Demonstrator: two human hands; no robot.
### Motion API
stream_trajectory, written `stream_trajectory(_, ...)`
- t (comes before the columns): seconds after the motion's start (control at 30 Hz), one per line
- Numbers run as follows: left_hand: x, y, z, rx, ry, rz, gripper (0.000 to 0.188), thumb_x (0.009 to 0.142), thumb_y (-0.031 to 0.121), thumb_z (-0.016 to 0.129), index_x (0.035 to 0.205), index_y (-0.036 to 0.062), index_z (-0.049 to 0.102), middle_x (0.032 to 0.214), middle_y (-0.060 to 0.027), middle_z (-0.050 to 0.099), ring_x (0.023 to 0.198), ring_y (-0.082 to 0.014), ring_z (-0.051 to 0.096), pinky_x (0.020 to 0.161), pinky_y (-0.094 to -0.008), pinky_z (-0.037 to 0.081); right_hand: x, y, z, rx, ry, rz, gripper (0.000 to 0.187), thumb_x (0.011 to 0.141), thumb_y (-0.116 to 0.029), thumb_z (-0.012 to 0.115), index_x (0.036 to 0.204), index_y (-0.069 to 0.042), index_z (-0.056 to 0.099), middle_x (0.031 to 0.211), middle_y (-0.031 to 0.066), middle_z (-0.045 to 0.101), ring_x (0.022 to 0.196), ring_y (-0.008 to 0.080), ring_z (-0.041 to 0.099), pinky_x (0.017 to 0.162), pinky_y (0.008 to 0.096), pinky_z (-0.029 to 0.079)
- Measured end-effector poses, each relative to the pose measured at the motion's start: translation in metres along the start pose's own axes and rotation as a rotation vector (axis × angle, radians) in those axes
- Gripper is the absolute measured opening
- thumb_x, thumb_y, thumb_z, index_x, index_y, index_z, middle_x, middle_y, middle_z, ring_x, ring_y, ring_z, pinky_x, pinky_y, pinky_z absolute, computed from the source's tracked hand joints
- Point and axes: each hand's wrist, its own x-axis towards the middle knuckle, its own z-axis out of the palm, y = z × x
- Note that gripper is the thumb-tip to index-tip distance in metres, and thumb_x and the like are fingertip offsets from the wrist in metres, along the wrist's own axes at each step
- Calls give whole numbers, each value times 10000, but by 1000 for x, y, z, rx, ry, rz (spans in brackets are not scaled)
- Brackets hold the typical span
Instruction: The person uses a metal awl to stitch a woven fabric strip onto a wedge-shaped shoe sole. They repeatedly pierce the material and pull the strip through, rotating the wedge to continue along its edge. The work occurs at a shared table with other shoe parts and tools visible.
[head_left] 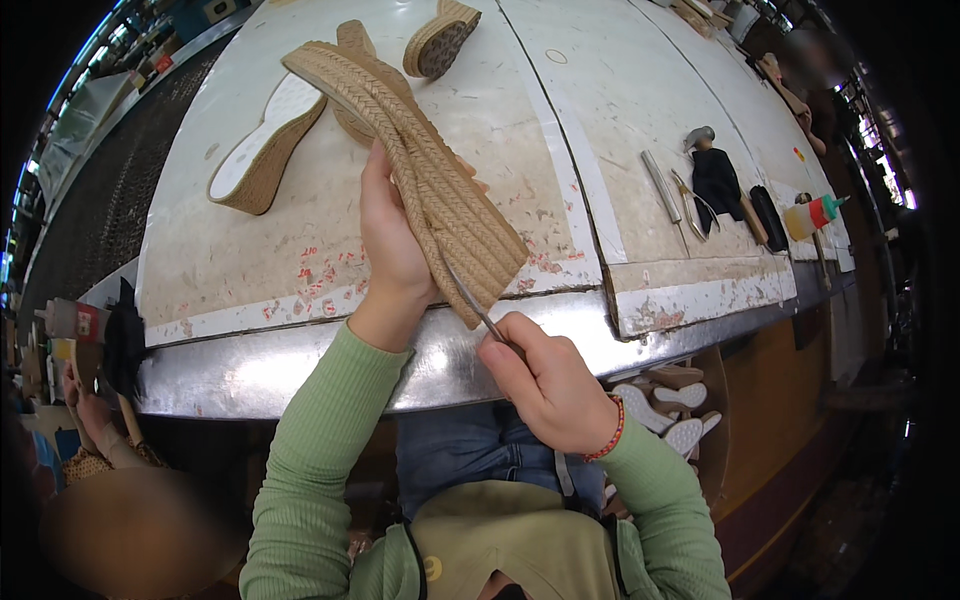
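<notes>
My left hand (392, 240) grips a wedge shoe sole (445, 185) wrapped in tan braided rope and holds it tilted above the table's near edge. Its fingers wrap behind the sole and are partly hidden. In my right hand (552, 388), closed, is a thin metal tool (472, 298); its handle is hidden in the fist. The tool's tip goes in at the seam between the rope edging and the ribbed side, at the sole's near end. Beyond lie a white-topped wedge sole (238, 183), a partly covered tan sole (354, 38) and a dark-bottomed wedge sole (443, 45).
To the right on the worn white table (560, 110) lie a thin rod tool (660, 187), pliers (689, 205), a hammer (698, 138), black cloth (714, 180) and a red-and-green-capped bottle (806, 217). White soles (683, 436) are piled below. Co-workers are at lower left and upper right.
</notes>
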Motion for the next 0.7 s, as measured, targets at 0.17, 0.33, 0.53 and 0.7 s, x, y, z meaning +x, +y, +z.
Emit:
stream_trajectory(0.17, 1, 1, 1, -41, -7, -66, 505, 980, 447, 214, 987, 48, 524, 888, -149, 611, 808, -260, 631, 673, -383, 558, -6, -1, -8, 9, -49, 129, 206, 987, -197, 495, 970, 7, 469, 617, 187, 516, 549, 383, 526, 517, 420, 384)
stream_trajectory(0.33, 1, 1, 1, -20, -15, -54, 505, 982, 443, 215, 988, 45, 525, 880, -149, 608, 807, -260, 632, 668, -383, 560, -6, 3, -7, -13, -47, 47, 200, 986, -191, 493, 956, 4, 460, 615, 191, 512, 559, 391, 527, 519, 425, 383)
stream_trajectory(0.53, -1, 3, 1, 6, -1, -17, 502, 987, 438, 212, 994, 43, 523, 887, -152, 614, 815, -267, 638, 679, -384, 560, -3, 1, -1, -38, -30, 0, 185, 978, -164, 502, 932, 6, 444, 619, 198, 523, 566, 405, 535, 517, 442, 383)
stream_trajectory(0.7, -1, 1, 1, 21, 49, 16, 497, 992, 445, 212, 1016, 50, 513, 883, -154, 621, 818, -272, 643, 683, -384, 557, -2, 2, 6, -198, 16, -18, 202, 974, -179, 504, 925, 8, 447, 618, 189, 552, 546, 375, 558, 508, 429, 419)
